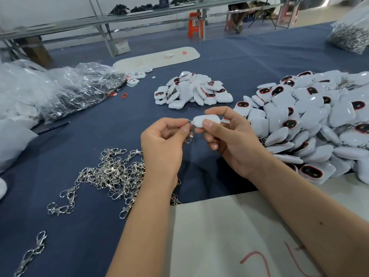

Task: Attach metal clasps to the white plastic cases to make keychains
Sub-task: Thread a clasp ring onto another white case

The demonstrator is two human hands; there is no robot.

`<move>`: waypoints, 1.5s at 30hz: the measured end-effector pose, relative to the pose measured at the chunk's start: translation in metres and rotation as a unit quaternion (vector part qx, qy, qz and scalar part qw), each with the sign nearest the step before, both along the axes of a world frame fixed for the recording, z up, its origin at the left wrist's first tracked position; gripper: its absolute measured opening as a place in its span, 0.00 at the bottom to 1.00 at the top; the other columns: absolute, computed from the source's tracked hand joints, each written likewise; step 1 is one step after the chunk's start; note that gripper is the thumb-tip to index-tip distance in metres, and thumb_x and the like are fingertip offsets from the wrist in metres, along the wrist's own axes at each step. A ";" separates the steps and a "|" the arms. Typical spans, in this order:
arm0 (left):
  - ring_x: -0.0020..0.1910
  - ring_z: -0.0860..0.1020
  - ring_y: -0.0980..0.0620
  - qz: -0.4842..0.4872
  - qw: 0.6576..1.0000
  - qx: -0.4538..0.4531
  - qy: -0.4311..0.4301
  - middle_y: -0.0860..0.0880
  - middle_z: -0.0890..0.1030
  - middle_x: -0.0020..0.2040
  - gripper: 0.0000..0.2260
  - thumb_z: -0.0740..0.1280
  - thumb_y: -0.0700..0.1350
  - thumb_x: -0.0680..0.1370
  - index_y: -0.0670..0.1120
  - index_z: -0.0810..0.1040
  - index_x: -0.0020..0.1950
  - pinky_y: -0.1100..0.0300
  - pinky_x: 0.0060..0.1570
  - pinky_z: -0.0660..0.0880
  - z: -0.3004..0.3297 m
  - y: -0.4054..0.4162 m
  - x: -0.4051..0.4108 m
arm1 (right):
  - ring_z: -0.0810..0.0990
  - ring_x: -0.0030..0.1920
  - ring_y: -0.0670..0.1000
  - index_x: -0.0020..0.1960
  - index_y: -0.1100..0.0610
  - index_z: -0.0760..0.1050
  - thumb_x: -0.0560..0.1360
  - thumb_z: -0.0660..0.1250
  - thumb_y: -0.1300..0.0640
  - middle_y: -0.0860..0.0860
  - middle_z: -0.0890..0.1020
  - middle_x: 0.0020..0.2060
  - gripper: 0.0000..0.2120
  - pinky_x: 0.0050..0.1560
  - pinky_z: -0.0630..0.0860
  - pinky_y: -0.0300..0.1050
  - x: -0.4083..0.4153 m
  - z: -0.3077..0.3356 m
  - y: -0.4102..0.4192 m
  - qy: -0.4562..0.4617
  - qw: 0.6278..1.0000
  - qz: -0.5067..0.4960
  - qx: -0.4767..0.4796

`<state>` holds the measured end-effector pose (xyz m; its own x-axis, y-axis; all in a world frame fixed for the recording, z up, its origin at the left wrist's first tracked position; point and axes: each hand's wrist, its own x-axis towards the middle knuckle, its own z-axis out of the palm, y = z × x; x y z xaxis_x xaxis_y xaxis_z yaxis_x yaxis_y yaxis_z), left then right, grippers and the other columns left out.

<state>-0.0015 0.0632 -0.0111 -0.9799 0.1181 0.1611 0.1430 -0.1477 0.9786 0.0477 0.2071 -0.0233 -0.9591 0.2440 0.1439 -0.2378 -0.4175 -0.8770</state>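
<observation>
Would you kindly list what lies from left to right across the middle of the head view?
Clear plastic bags → loose metal clasps → left hand → held white case → right hand → big case pile.

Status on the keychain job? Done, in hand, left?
Done: unclear; the large pile of cases on the right shows metal glints between cases, possibly finished ones. In hand: the right hand holds a white case while the left hand pinches a clasp at its end. Left: the small pile of cases and the loose clasps on the blue cloth.
</observation>
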 end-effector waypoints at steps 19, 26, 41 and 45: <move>0.38 0.82 0.55 -0.044 0.998 -0.021 -0.036 0.49 0.87 0.40 0.03 0.71 0.38 0.79 0.44 0.84 0.47 0.64 0.40 0.77 0.002 0.002 0.005 | 0.77 0.35 0.49 0.61 0.57 0.76 0.73 0.73 0.62 0.65 0.80 0.45 0.18 0.34 0.76 0.38 0.001 0.001 0.002 0.014 1.000 0.020 -0.018; 0.41 0.82 0.49 -0.059 0.990 0.082 -0.103 0.45 0.85 0.38 0.06 0.70 0.35 0.79 0.44 0.82 0.44 0.59 0.43 0.77 0.007 0.002 0.006 | 0.77 0.33 0.48 0.62 0.58 0.75 0.78 0.70 0.67 0.54 0.83 0.37 0.14 0.31 0.75 0.37 0.000 -0.001 0.001 0.007 0.999 0.025 0.038; 0.32 0.82 0.57 0.015 0.995 0.008 0.102 0.50 0.84 0.33 0.07 0.71 0.31 0.74 0.42 0.81 0.41 0.67 0.36 0.76 -0.001 0.002 0.000 | 0.77 0.33 0.49 0.61 0.56 0.76 0.78 0.70 0.68 0.59 0.85 0.42 0.14 0.32 0.75 0.39 0.001 0.001 -0.001 0.000 0.999 0.033 0.044; 0.30 0.79 0.58 0.023 0.993 -0.005 0.116 0.52 0.83 0.31 0.07 0.70 0.30 0.73 0.41 0.80 0.40 0.67 0.34 0.75 0.000 0.002 0.001 | 0.77 0.33 0.49 0.62 0.58 0.75 0.78 0.69 0.69 0.58 0.84 0.41 0.14 0.32 0.75 0.39 0.001 0.001 0.000 0.001 0.999 0.044 0.032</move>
<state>-0.0008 0.0651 -0.0112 -0.9212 0.0777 0.3813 0.3703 -0.1264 0.9203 0.0491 0.2066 -0.0223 -0.9760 0.1497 0.1584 -0.2046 -0.3796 -0.9022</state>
